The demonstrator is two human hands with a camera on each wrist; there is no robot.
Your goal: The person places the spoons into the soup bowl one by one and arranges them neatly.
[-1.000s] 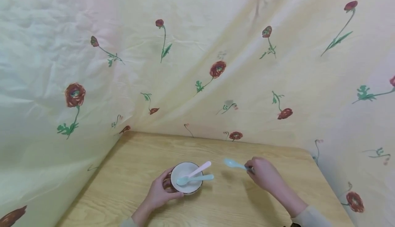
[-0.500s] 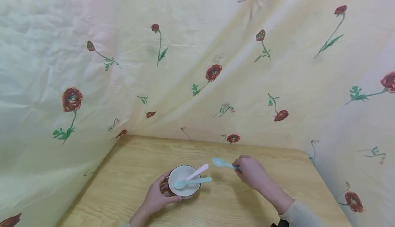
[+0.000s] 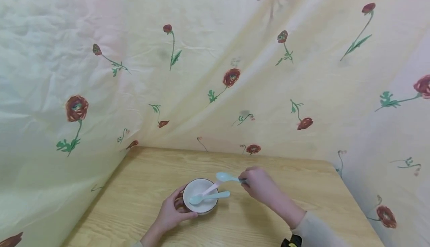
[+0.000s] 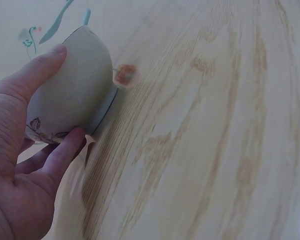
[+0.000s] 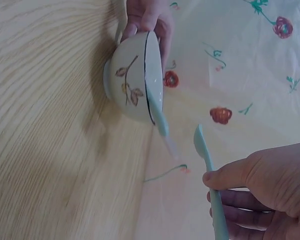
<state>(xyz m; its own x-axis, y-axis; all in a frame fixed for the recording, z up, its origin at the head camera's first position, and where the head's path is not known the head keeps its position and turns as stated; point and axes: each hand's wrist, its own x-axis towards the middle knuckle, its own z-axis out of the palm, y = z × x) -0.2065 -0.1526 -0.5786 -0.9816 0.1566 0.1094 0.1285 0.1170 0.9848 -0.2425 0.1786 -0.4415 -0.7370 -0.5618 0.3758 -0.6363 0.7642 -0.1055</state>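
Observation:
A white bowl [image 3: 196, 188] with a dark rim and a leaf pattern on its outside stands on the table. My left hand [image 3: 173, 210] grips it from the left, thumb at the rim and fingers round the side. Inside lean a pale pink spoon [image 3: 211, 188] and a light blue spoon [image 3: 215, 195], their handles sticking out over the right rim. My right hand [image 3: 260, 185] pinches the handle of another light blue spoon [image 5: 202, 145], held in the air to the right of the bowl. In the head view its scoop overlaps the pink handle's end; whether they touch I cannot tell.
The bowl stands on a light wood-grain table [image 3: 161, 168]. A cream cloth with red flowers [image 3: 188, 90] hangs behind the table and along both sides. A black band with a yellow mark [image 3: 291, 241] sits at my right sleeve.
My right hand has moved left with its light blue spoon, bringing the scoop from clear of the bowl to beside the rim. My left hand keeps its grip on the bowl.

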